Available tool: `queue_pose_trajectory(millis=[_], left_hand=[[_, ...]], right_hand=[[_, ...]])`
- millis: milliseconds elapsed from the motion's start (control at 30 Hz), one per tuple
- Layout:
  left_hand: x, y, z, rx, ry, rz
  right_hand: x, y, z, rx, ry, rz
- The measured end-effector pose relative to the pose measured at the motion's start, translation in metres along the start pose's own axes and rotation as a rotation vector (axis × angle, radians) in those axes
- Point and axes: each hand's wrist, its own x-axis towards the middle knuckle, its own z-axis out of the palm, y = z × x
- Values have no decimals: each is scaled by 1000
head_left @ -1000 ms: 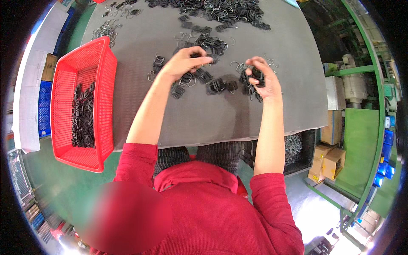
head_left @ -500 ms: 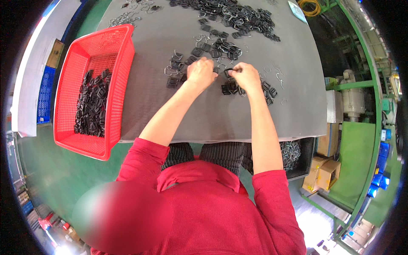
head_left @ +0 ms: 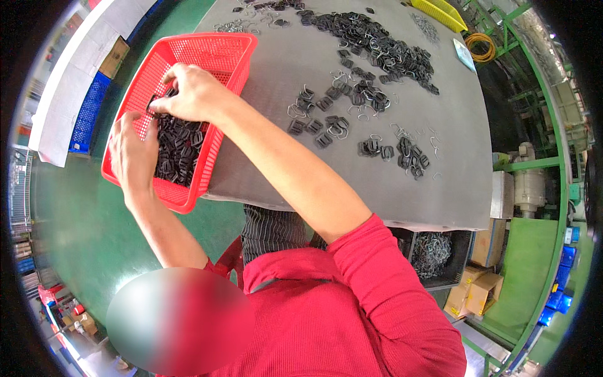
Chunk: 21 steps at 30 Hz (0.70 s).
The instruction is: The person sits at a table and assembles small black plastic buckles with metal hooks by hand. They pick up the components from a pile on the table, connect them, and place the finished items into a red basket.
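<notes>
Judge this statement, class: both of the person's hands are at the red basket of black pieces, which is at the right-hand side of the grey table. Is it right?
Not quite: the head view shows the red basket at the left-hand side of the grey table. The left hand and right hand are indeed at that basket of black pieces.

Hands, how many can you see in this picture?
2. The left hand is at the left side of the red basket; the right hand is over the basket's far part, by the black pieces. No others show.
</notes>
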Motion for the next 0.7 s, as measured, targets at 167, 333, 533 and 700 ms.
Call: queue_pose_trajectory(millis=[167, 333, 533, 700], left_hand=[[-15, 53, 5, -383, 120, -39], [-37, 171, 116, -519, -369, 342], [-56, 233, 205, -558, -383, 468], [-19, 195, 203, -1098, -916, -61]], right_hand=[[-3, 70, -66, -123, 238, -115], [-55, 226, -183, -707, 322, 388], [-82, 244, -196, -616, 280, 374], [-105, 238, -225, 715, 492, 605]])
